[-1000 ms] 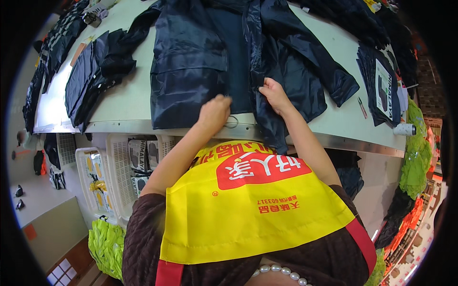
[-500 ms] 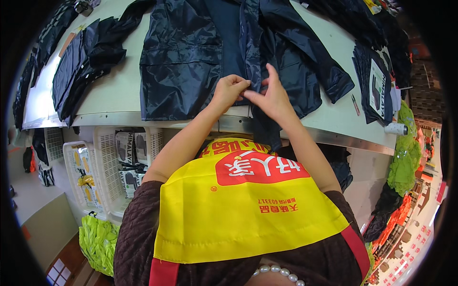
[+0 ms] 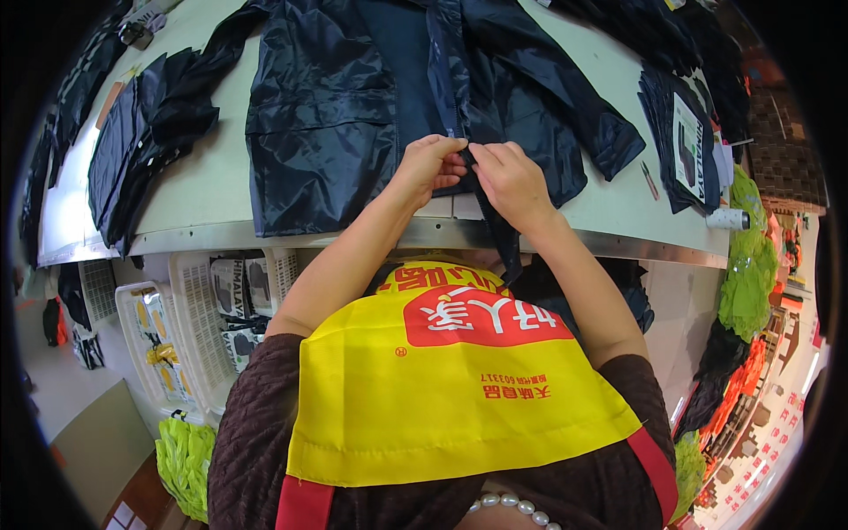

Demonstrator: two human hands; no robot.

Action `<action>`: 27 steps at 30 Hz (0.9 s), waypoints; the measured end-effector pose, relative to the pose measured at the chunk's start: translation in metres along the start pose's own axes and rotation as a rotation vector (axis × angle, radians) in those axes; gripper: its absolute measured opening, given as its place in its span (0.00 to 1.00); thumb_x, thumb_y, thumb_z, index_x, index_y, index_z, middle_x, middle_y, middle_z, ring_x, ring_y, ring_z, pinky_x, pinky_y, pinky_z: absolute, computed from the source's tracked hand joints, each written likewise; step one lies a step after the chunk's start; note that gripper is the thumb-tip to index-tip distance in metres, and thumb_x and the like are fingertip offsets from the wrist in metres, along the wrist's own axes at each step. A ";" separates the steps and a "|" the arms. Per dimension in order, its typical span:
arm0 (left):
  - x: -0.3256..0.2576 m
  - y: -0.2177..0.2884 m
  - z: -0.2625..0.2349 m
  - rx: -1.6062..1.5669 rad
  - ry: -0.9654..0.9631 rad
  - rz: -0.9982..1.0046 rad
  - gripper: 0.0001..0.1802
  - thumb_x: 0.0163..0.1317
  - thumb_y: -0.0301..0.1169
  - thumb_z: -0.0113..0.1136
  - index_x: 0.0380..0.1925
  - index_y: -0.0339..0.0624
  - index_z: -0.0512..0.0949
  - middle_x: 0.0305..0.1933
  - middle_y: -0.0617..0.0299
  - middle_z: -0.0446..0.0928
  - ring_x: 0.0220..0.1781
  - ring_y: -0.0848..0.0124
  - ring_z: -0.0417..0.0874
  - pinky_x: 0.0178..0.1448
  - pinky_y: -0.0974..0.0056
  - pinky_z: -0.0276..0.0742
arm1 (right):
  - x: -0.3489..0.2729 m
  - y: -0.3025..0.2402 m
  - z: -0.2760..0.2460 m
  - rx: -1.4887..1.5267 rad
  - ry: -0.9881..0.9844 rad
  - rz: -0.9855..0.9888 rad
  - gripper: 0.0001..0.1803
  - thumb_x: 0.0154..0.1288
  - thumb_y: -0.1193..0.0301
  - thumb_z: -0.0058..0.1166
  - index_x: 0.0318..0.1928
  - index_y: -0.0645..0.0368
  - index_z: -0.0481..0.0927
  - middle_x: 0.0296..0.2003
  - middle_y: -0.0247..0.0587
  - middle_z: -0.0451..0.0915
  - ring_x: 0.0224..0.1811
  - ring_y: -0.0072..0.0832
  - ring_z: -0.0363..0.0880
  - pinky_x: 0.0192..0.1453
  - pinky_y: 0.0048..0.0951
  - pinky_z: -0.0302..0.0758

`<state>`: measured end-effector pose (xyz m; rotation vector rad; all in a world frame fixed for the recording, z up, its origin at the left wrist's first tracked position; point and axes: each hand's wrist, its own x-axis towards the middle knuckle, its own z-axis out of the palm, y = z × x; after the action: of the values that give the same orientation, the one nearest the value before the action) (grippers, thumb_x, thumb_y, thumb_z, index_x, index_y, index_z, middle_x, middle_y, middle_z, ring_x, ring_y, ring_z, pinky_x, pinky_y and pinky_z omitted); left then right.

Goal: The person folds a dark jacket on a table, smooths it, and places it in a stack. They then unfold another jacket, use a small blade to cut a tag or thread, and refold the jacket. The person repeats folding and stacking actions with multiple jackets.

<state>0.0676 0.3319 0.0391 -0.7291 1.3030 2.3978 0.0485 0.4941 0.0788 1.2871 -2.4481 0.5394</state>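
A dark navy, shiny jacket (image 3: 327, 124) lies spread on the pale table, its front partly parted and its lower hem toward me. My left hand (image 3: 433, 165) pinches the front edge near the hem, thumb and forefinger together. Close against it, my right hand (image 3: 510, 179) has its fingers closed on the same front edge. A dark flap of the jacket hangs below my right hand over the table's metal edge. The exact bit between my fingertips is too small to make out.
Folded dark garments (image 3: 141, 146) lie on the left of the table (image 3: 203, 199). At the right are a packaged dark stack (image 3: 680, 146), a pen (image 3: 649, 180) and a thread spool (image 3: 727, 219). White plastic baskets (image 3: 194, 309) with packages stand below left; lime-green garments (image 3: 749, 256) hang at right.
My right hand has gone from spread fingers to closed on the jacket's front edge. My left hand keeps its pinch. The whole view has shifted slightly.
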 end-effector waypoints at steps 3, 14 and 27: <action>0.003 -0.001 0.003 0.045 0.049 0.038 0.08 0.56 0.34 0.62 0.23 0.45 0.75 0.21 0.66 0.75 0.22 0.76 0.78 0.27 0.73 0.74 | 0.005 0.005 0.005 0.006 -0.180 0.020 0.08 0.55 0.76 0.50 0.37 0.63 0.76 0.31 0.42 0.78 0.36 0.36 0.77 0.39 0.31 0.76; 0.005 -0.008 0.011 0.139 0.141 0.113 0.09 0.58 0.34 0.60 0.23 0.44 0.75 0.22 0.65 0.76 0.21 0.77 0.75 0.26 0.73 0.71 | 0.018 0.003 0.007 -0.116 -0.337 0.041 0.05 0.56 0.76 0.46 0.31 0.63 0.76 0.26 0.47 0.79 0.30 0.39 0.81 0.33 0.34 0.79; 0.065 0.022 0.000 0.374 0.542 0.870 0.14 0.65 0.35 0.50 0.32 0.32 0.72 0.30 0.49 0.75 0.34 0.61 0.76 0.41 0.61 0.71 | -0.043 -0.072 -0.011 0.639 -0.935 0.412 0.11 0.61 0.70 0.47 0.36 0.64 0.79 0.36 0.50 0.81 0.37 0.39 0.81 0.37 0.31 0.77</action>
<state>0.0037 0.3221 0.0170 -0.8437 2.6540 2.4629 0.1335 0.4927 0.0823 1.4824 -3.5542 1.0826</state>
